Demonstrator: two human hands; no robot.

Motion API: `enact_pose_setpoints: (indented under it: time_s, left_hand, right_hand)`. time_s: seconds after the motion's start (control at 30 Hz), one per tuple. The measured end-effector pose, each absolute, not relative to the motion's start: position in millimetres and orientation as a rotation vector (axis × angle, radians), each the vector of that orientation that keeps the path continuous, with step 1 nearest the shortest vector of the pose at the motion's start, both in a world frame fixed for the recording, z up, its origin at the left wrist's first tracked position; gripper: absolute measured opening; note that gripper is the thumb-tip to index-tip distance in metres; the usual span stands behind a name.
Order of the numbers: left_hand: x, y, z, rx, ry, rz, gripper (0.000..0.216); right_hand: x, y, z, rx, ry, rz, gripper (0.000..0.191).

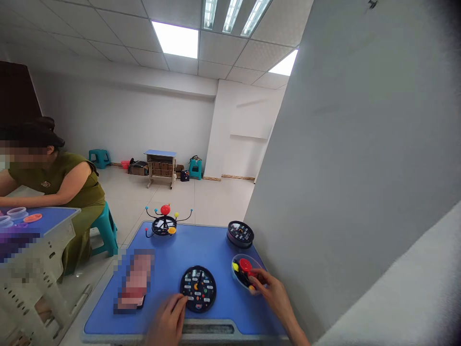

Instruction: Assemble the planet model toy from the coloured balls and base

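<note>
A round black base (199,292) printed with small planets and labels lies on the blue desk in front of me, a short black post near its middle. The bunched fingers of my left hand (170,315) hold its left edge. At the right, my right hand (274,293) reaches into a clear bowl (260,263) of loose parts, fingertips pinched; what lies between them is hard to make out. A red cup-shaped piece (245,265) and a yellow piece (235,266) show in the bowl, along with dark parts.
An assembled planet model (164,224) with curved arms stands at the desk's far left. Stacked black bases (240,234) sit at the far right, near a grey wall (353,144). A blurred-out flat pink item (137,278) lies left. Another person (68,187) sits at a neighbouring desk.
</note>
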State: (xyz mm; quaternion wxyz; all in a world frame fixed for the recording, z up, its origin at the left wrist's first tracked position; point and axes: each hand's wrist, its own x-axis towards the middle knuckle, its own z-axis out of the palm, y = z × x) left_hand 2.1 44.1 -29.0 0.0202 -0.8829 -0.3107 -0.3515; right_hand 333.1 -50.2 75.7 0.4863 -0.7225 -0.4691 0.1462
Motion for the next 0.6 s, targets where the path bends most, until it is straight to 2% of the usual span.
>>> enact_pose_setpoints:
  time_s: [0.17,0.37,0.6]
  left_hand:
    - [2.1,44.8,-30.0,-2.718,-0.952,-1.103,0.032]
    - [3.8,45.3,-27.0,-2.683,-0.909,-1.142,0.035]
    - [4.2,44.7,-27.5,-2.674,-0.926,-1.089,0.035]
  right_hand:
    - [337.2,-44.2,72.9,-1.795,-1.038,0.364,0.055]
    - [335.0,-48.6,74.4,-1.986,-1.039,0.061,0.033]
    - [319.6,-32.5,63.3,-1.949,-1.675,-0.258,0.038]
